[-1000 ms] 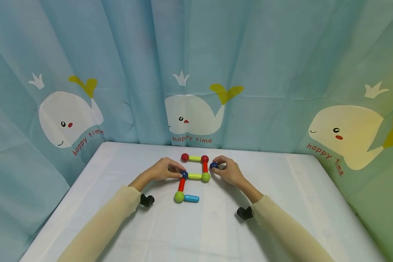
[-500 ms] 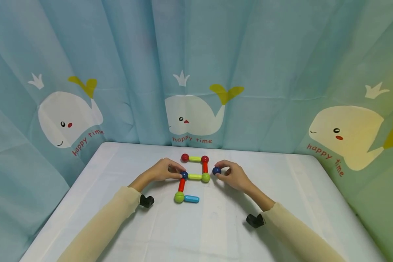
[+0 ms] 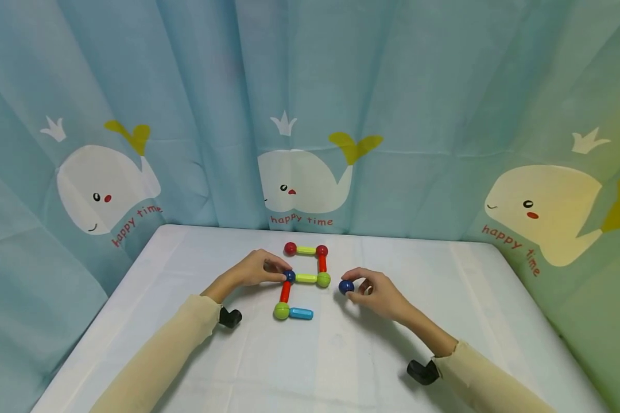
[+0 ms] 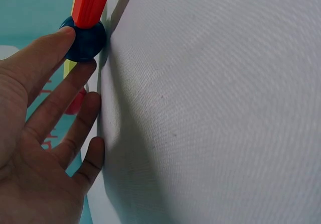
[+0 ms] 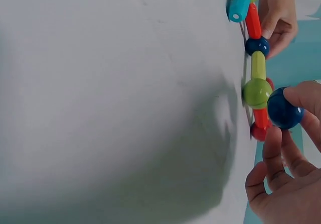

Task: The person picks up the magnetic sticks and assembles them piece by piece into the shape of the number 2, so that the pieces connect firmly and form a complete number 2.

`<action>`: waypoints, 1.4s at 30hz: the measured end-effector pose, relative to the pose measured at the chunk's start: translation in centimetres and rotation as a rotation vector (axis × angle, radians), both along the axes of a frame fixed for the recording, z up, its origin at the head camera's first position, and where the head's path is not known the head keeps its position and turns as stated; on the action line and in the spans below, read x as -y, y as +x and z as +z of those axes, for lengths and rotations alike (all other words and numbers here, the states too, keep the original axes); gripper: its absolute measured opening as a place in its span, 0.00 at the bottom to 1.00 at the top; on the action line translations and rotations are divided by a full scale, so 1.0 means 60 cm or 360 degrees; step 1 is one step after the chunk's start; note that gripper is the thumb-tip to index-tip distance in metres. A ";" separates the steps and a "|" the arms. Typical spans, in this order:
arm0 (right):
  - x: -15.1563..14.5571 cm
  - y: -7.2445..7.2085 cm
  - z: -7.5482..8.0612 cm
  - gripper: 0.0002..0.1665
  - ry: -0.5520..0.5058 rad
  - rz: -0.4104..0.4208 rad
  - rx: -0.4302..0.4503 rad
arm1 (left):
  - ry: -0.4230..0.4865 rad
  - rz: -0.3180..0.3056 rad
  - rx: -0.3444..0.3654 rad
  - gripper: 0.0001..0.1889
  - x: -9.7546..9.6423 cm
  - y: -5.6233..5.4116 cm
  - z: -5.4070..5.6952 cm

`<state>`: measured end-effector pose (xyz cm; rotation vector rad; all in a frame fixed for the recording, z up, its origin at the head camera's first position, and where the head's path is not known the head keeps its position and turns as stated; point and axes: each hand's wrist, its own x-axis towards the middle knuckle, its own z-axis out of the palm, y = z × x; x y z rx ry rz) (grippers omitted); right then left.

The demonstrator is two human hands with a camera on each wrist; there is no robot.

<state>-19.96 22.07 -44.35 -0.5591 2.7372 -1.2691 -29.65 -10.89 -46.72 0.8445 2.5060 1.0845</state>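
A chain of coloured balls and rods lies on the table: red balls (image 3: 290, 249) at the back, yellow-green rods (image 3: 306, 279), red rods (image 3: 285, 292), green balls (image 3: 281, 311) and a blue rod (image 3: 301, 314) with one free end. My left hand (image 3: 260, 267) pinches the dark blue ball (image 4: 88, 42) in the chain, at the joint of a red and a yellow-green rod. Off to the right, my right hand (image 3: 381, 293) holds a loose dark blue ball (image 5: 285, 108) between thumb and fingers. That ball is apart from the chain's nearest green ball (image 3: 323, 280).
The white-covered table (image 3: 310, 367) ends at the back against a blue curtain (image 3: 423, 115) printed with whales. Black wrist devices (image 3: 422, 373) sit at both sleeve cuffs.
My right hand has moved toward me and slightly right with the loose blue ball, away from the chain's red corner ball. My left hand stays on its blue ball.
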 end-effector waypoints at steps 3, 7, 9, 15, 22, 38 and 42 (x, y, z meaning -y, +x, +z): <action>0.003 0.011 0.004 0.18 0.0000 0.0008 -0.0012 | -0.0009 0.0012 -0.0002 0.13 0.000 0.001 0.001; 0.012 0.031 0.018 0.19 -0.0017 0.0044 -0.0012 | -0.0006 0.0010 0.0004 0.13 0.001 0.003 0.002; 0.015 0.034 0.014 0.18 -0.0012 0.0076 -0.0026 | -0.0002 0.0009 0.0009 0.13 0.001 0.003 0.003; 0.024 0.030 -0.020 0.18 0.0006 0.0134 -0.0021 | 0.0006 0.0006 0.0017 0.13 0.001 0.003 0.004; 0.045 0.041 -0.033 0.18 0.0014 0.0159 0.0051 | 0.0007 0.0009 0.0029 0.13 0.000 0.005 0.007; 0.057 0.050 -0.041 0.18 0.0075 0.0154 0.0093 | -0.0077 0.0018 -0.0070 0.17 -0.002 0.017 0.018; 0.056 0.050 -0.040 0.18 0.0089 0.0167 0.0101 | -0.0061 -0.0005 -0.0224 0.20 -0.001 0.026 0.022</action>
